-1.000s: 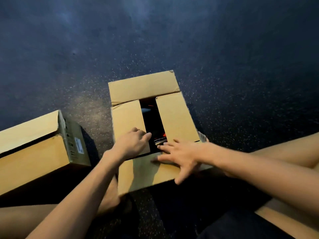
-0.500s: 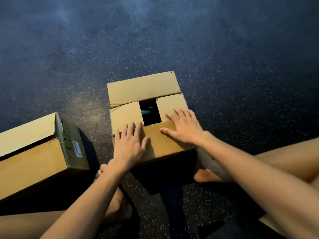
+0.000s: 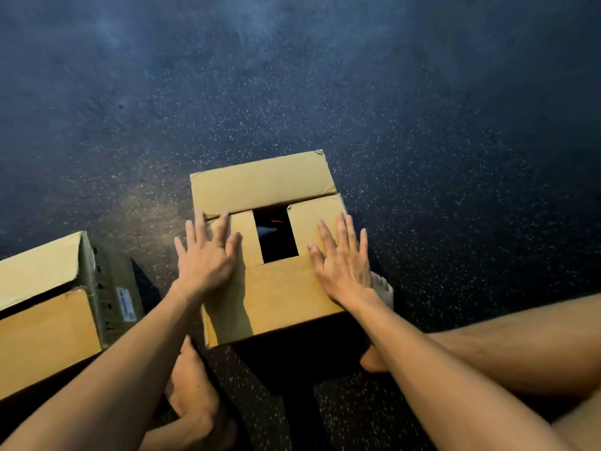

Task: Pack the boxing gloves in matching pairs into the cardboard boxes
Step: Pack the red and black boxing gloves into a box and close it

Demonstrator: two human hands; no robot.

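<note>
1. A cardboard box sat on the dark speckled floor, straight ahead of a seated person and between their bare feet.
2. Its top looked longer from the near edge to the far edge, so the long axis ran away from the person, skewed slightly clockwise.
3. The far flap and near flap were folded down flat. The two side flaps lay beneath them, leaving a rectangular opening in the middle of the top.
4. Through the opening the inside was dark, with a thin red streak and a pale patch. Whether these were gloves, or which way they pointed, could not be told.
5. The left hand lay palm down at the box's left edge, fingers straight and spread over the left side flap.
6. The right hand lay palm down at the right edge, fingers straight and spread over the right side flap.
7. A second cardboard box stood on the floor to the left, well apart, its top flaps nearly closed with a dark slit between them, and a white label on its side.
</note>
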